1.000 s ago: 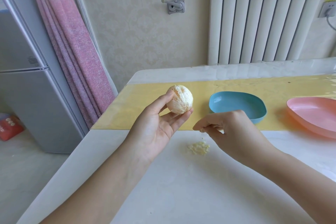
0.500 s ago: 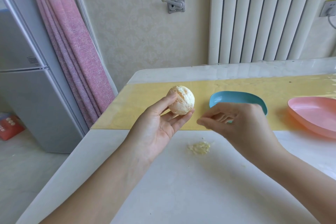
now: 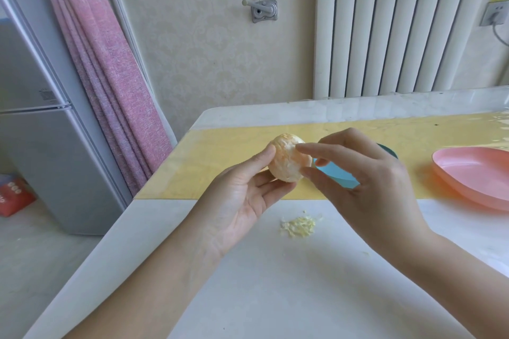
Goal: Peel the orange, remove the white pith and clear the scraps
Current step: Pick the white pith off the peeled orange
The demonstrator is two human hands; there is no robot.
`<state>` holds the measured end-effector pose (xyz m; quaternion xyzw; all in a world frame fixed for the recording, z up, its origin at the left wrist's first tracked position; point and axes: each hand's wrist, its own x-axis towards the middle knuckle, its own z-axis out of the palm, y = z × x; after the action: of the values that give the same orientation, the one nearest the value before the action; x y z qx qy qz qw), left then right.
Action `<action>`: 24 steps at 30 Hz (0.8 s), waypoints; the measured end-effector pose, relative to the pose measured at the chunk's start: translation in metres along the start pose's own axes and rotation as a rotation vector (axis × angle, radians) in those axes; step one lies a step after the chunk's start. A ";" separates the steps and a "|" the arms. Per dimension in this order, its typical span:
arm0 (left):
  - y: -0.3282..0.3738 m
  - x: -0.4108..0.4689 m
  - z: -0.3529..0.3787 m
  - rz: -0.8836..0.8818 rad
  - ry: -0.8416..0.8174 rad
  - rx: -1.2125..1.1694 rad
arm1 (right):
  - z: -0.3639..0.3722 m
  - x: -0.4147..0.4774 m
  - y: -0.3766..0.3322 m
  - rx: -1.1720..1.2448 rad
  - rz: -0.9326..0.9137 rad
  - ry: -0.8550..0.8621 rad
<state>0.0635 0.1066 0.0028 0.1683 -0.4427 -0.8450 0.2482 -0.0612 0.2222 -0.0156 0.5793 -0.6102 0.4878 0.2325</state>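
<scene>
Holding the peeled orange (image 3: 286,165) above the yellow mat (image 3: 220,162), the left hand (image 3: 242,201) clasps it between thumb and curled fingers. The right hand (image 3: 366,181) keeps its fingers extended, with index and thumb tips touching the fruit's right side in front of the blue dish (image 3: 338,176). A small heap of pith scraps (image 3: 298,226) lies on the white table (image 3: 275,283) below the hands, and the pink dish (image 3: 473,173) sits well to the right.

Peeled, pith-streaked orange (image 3: 287,163) aloft; small heap of pith scraps (image 3: 298,226) on the white table (image 3: 275,289) below.
</scene>
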 end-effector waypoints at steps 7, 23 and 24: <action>0.001 0.001 -0.003 0.037 -0.036 0.008 | -0.001 0.001 -0.002 0.105 0.049 0.002; -0.005 0.000 -0.007 0.256 -0.025 0.323 | -0.004 0.002 0.000 0.023 -0.079 0.063; -0.006 0.001 -0.007 0.266 -0.015 0.332 | -0.004 0.002 0.000 0.022 -0.074 0.072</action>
<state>0.0649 0.1046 -0.0061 0.1407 -0.5961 -0.7214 0.3234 -0.0628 0.2249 -0.0119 0.5862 -0.5743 0.5059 0.2658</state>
